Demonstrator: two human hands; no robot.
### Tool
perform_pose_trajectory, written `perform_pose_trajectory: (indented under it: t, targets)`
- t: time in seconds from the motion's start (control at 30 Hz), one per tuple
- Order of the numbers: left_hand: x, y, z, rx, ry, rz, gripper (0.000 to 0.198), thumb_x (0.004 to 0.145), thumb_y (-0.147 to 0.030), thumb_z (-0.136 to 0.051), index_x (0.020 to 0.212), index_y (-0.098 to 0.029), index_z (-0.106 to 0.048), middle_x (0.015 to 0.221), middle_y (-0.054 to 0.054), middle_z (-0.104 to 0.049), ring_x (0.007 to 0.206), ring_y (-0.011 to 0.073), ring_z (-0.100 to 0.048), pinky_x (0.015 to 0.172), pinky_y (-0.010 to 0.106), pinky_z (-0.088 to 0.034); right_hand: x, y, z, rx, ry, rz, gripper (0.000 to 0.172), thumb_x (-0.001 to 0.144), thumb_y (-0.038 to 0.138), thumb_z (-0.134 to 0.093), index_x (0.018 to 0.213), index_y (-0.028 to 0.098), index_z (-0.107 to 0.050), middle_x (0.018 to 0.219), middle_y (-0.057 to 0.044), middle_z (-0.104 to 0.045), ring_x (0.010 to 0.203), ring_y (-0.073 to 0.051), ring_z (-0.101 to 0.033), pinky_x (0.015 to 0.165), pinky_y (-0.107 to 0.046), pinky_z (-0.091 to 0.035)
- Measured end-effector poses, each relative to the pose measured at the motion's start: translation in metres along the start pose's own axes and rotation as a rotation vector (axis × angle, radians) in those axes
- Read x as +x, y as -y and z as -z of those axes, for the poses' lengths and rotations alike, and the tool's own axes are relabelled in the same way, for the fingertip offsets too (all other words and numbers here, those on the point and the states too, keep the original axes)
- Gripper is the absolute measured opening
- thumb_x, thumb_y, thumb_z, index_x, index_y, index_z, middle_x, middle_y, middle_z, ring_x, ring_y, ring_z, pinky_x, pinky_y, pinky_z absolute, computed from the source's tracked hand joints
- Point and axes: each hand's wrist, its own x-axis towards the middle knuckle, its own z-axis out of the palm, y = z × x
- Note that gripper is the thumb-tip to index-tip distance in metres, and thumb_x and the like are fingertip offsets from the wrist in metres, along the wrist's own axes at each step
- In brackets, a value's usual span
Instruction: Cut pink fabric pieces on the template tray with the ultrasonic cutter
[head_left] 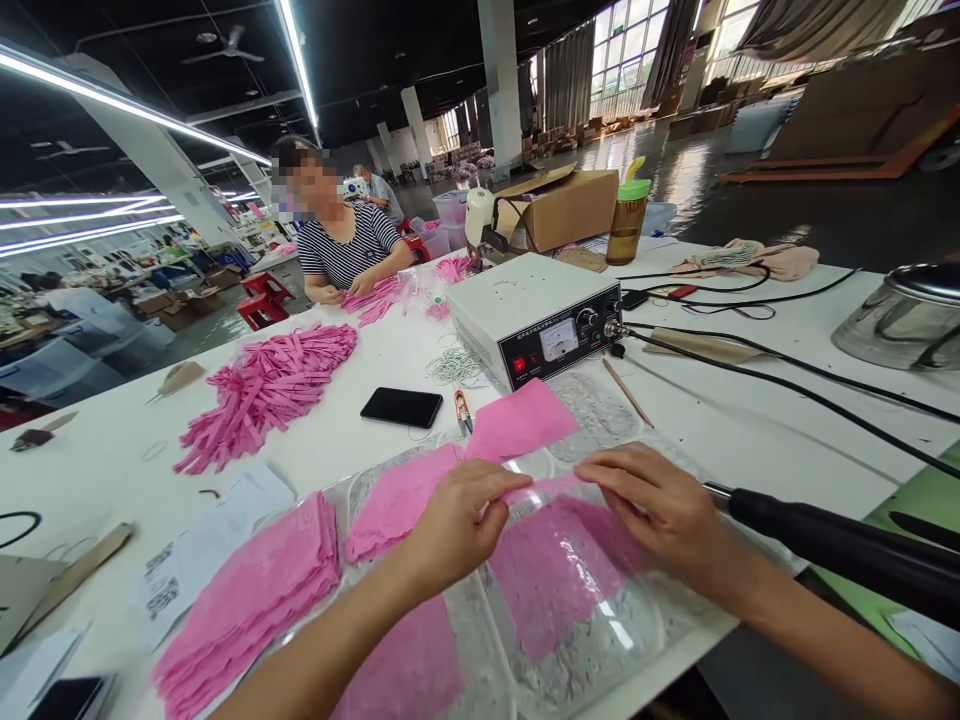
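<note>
My left hand point(457, 520) pinches one end of a narrow pink fabric strip point(556, 484) between thumb and fingers. At the other end, my right hand point(660, 505) is closed on the same strip, its fingertips partly hiding it. The strip lies along the top edge of a clear plastic sheet point(622, 632). Through the sheet shows a square pink fabric piece point(551, 585). Another pink piece point(521, 420) lies just beyond my hands. Beside my left forearm are a thick pink stack point(259, 600), a smaller pink pile point(405, 495) and a further pink piece point(412, 665).
A grey control box point(532, 305) stands behind my hands, its cable running right to a black handheld tool point(817, 530). Nearby are a phone point(401, 407), thread snips point(463, 411), a pencil point(627, 390) and a heap of pink strips point(274, 385). Opposite sits a person in stripes point(349, 245).
</note>
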Motion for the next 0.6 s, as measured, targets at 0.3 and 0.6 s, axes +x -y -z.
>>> perform_pose_trajectory:
  t: [0.3,0.6]
  targets:
    - [-0.04,-0.006,-0.018,0.065,0.268,-0.248,0.04,0.064,-0.009,-0.053,0.1,-0.02,-0.067,0.104,0.004,-0.071,0.094,0.0205,-0.064,0.094,0.038,-0.043,-0.031,-0.007,0.007,-0.014,0.12,0.136,0.037,0.083,0.007,-0.047,0.109,0.027,-0.064,0.102,-0.006,-0.068,0.098,-0.024,-0.061,0.083,-0.039,-0.052]
    - [0.027,0.046,-0.005,0.322,0.085,0.154,0.02,0.08,-0.011,-0.063,0.099,-0.013,-0.064,0.1,0.01,-0.063,0.096,0.0264,-0.059,0.085,0.041,-0.048,0.049,-0.014,-0.049,-0.121,0.281,-0.123,0.025,0.083,0.016,-0.055,0.108,0.019,-0.06,0.105,-0.01,-0.063,0.091,-0.023,-0.061,0.076,-0.036,-0.053]
